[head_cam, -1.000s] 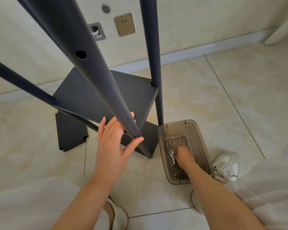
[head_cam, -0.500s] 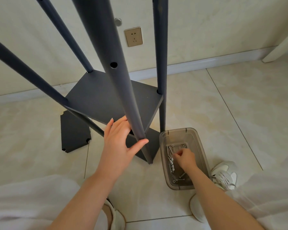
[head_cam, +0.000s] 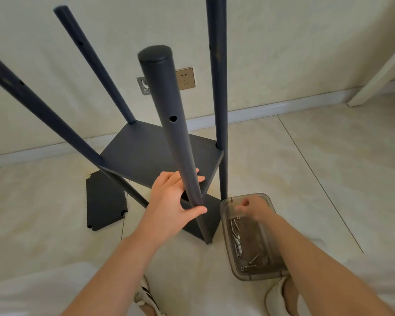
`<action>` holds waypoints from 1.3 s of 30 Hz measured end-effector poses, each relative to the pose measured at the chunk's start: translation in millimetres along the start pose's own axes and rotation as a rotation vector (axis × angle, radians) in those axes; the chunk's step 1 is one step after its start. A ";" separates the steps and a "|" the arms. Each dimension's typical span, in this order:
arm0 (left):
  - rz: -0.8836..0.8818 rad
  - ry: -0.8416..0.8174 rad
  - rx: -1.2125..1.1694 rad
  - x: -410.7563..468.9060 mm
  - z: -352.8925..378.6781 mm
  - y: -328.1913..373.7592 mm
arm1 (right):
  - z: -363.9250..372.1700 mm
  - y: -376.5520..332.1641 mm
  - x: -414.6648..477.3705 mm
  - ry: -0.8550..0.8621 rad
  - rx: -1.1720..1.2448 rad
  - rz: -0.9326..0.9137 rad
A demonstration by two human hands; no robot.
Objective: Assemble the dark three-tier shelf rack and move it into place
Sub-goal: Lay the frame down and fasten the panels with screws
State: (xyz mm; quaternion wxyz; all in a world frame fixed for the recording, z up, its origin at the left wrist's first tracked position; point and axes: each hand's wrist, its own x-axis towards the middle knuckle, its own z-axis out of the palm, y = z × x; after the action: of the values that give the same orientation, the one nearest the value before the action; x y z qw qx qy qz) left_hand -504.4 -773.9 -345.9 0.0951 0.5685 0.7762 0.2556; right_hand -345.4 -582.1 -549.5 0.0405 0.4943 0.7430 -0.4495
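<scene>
Standing on the tile floor (head_cam: 328, 179) close to the wall, the dark shelf rack (head_cam: 160, 156) has its back edge near the white baseboard (head_cam: 271, 108). Its front right corner is just beside a brown see-through box (head_cam: 258, 275). The left hand (head_cam: 173, 201) grips the near pole (head_cam: 169, 110) low down, with the thumb on the right side and the fingers wrapped behind it. The right hand (head_cam: 253, 208) hovers over the far end of the box with curled fingers. It is blurred, so I cannot tell if it pinches something. To the right of the rack a wide stretch of floor runs up to a white slanted furniture leg (head_cam: 379, 71). To the left, a loose board (head_cam: 105, 206) with notched corners lies flat on the floor, and its right edge is close to the left pole (head_cam: 32, 106). In count: four poles, the other two being the far pole (head_cam: 89, 60) and the right pole (head_cam: 218, 87), each with at least one small hole in its side. There are three dark boards: the mounted shelf (head_cam: 151, 156) held between the poles, the loose one, and a low board (head_cam: 206, 226) by the foot of the near pole; I cannot tell whether this one is fixed. One box holds a heap of screws (head_cam: 237, 242), too tangled to count. On the wall behind are one socket (head_cam: 185, 78) and one metal plate (head_cam: 144, 85). Two light shoes, the left shoe (head_cam: 146, 299) and the right shoe (head_cam: 276, 297), show at the bottom edge.
</scene>
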 end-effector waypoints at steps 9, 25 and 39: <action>0.000 -0.175 -0.018 15.1 -1.3 -5.7 | -41.9 0.5 19.6 0.107 -0.180 -0.035; -0.157 -0.229 -0.144 39.3 2.2 11.5 | -29.8 -4.4 19.7 0.163 -0.047 0.040; -0.316 -0.069 -0.375 40.7 -48.7 27.7 | -12.7 -75.4 -40.8 0.281 0.338 0.027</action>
State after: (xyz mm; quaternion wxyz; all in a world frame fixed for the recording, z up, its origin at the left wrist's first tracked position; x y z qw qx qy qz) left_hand -516.3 -743.8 -284.7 0.2643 0.4210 0.7906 0.3575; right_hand -378.0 -609.7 -474.1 -0.1409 0.5619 0.6487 -0.4936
